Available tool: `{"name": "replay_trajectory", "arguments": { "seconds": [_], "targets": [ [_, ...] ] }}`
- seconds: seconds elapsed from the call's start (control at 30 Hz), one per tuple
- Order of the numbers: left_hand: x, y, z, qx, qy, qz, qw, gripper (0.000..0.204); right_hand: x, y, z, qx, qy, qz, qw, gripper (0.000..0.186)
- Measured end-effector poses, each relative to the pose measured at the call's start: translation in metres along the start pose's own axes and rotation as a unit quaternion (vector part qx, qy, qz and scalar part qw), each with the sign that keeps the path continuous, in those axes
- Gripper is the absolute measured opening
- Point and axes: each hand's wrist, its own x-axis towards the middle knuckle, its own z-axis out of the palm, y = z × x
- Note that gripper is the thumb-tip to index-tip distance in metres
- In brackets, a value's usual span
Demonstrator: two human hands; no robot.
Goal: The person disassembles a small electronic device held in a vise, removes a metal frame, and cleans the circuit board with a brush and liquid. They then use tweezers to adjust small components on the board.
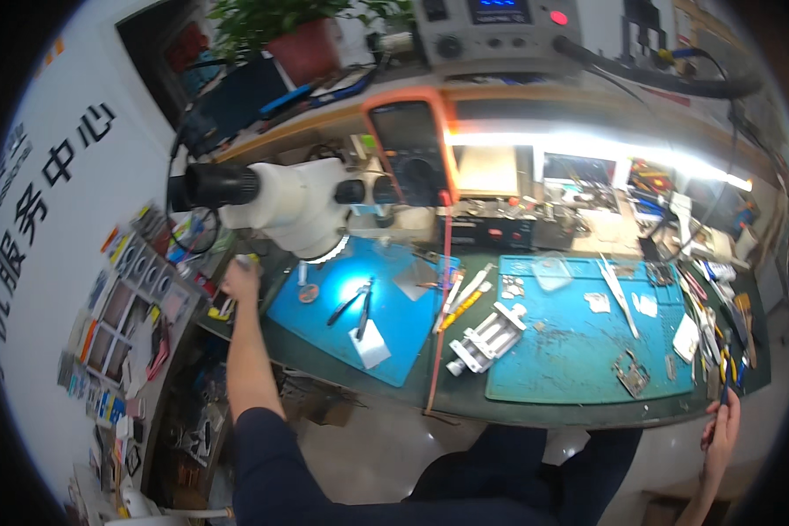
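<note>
My left hand (241,280) reaches out at the far left of the bench, beside the microscope (289,202). Its fingers are curled and blurred, around something I cannot make out. At the bench's right front edge, my right hand (721,428) has its fingers closed on a slim dark blue tool (724,396), whose kind is unclear. Under the microscope's light, black tweezers (365,314) and a small metal plate (371,345) lie on the left blue mat (394,366). A metal clamp fixture (489,337) sits between the two mats.
An orange multimeter (412,149) stands upright behind the left mat. The right blue mat (552,373) bears a small circuit board (631,374) and a white pen-like tool (620,296). Pliers and brushes crowd the right edge. Parts boxes (114,320) line the left shelf.
</note>
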Motion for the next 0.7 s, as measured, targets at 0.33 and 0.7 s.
{"name": "replay_trajectory", "arguments": {
  "seconds": [0.33, 0.7],
  "targets": [
    [-0.235, 0.046, -0.161, -0.489, -0.121, 0.199, 0.840, 0.057, -0.088, -0.117, 0.113, 0.314, -0.433, 0.358, 0.766, 0.060],
    [-0.372, 0.132, -0.245, -0.301, -0.130, 0.666, 0.670, 0.041, -0.138, -0.084, 0.176, 0.419, -0.515, 0.520, 0.537, 0.056]
  ]
}}
